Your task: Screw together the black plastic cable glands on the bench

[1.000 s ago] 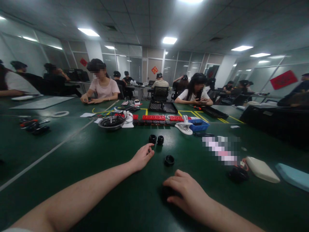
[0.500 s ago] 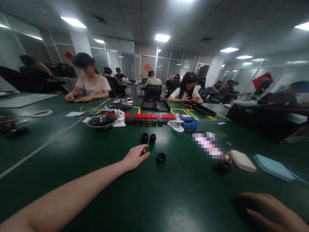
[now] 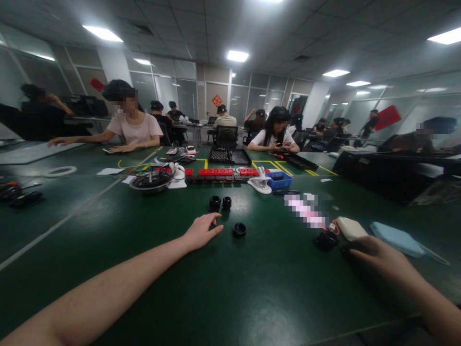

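My left hand (image 3: 201,231) lies flat on the green table (image 3: 108,230), fingers stretched out and holding nothing. Just past its fingertips stand two small black round parts (image 3: 220,203), and a third black round part (image 3: 239,229) lies to their right. My right hand (image 3: 374,257) reaches out to the right, fingers extended and apart, close to a black device (image 3: 326,240) with red wires and a white oblong case (image 3: 351,228). It holds nothing.
A light blue case (image 3: 396,239) lies far right. Across the table sit a metal bowl (image 3: 150,181), red parts strips (image 3: 230,172), a white clamp (image 3: 260,184) and a blue bin (image 3: 280,180). Several people work at the far side. A black case (image 3: 389,175) stands right.
My right hand has swung from the table's middle out to the right, toward the black device and white case. My left hand has stayed put. The view has turned slightly rightward.
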Available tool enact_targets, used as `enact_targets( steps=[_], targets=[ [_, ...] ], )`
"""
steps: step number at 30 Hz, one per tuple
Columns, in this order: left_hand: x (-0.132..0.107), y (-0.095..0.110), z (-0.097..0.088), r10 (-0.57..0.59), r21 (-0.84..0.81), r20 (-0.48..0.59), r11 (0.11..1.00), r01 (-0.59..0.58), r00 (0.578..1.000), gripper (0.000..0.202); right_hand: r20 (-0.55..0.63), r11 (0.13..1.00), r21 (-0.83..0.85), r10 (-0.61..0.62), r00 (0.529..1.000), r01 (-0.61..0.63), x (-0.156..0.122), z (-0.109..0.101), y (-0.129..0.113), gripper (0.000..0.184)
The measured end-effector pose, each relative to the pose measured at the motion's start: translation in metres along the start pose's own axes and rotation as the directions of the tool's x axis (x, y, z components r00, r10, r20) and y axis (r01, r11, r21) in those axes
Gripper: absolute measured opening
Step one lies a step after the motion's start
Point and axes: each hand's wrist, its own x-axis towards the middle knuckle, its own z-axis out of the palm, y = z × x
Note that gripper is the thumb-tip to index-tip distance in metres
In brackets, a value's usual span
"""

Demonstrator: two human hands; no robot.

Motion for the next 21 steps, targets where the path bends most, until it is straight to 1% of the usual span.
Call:
enact_targets(
  steps=[4,9,13,21],
  targets=[
    [0.000,-0.001,0.000,-0.019,-0.019,0.010,1.000,0.019,1.000,0.048,-0.084,0.999,0.008,-0.049,0.995,0.050,0.004,0.006,-0.011,0.027],
    [0.001,-0.001,0.001,-0.013,-0.005,-0.001,1.000,0.013,1.000,0.047,-0.102,0.997,-0.060,-0.049,0.994,0.043,0.009,0.010,-0.021,0.023],
    [0.001,-0.001,0.001,0.003,0.005,-0.010,1.000,-0.003,1.000,0.048,-0.090,0.997,-0.049,-0.057,0.994,0.053,0.012,0.011,-0.022,0.026],
    [0.001,-0.003,0.001,-0.006,-0.007,-0.004,1.000,0.006,1.000,0.048,-0.145,0.998,-0.057,-0.049,0.988,0.041,0.004,0.018,-0.032,0.024]
  ],
)
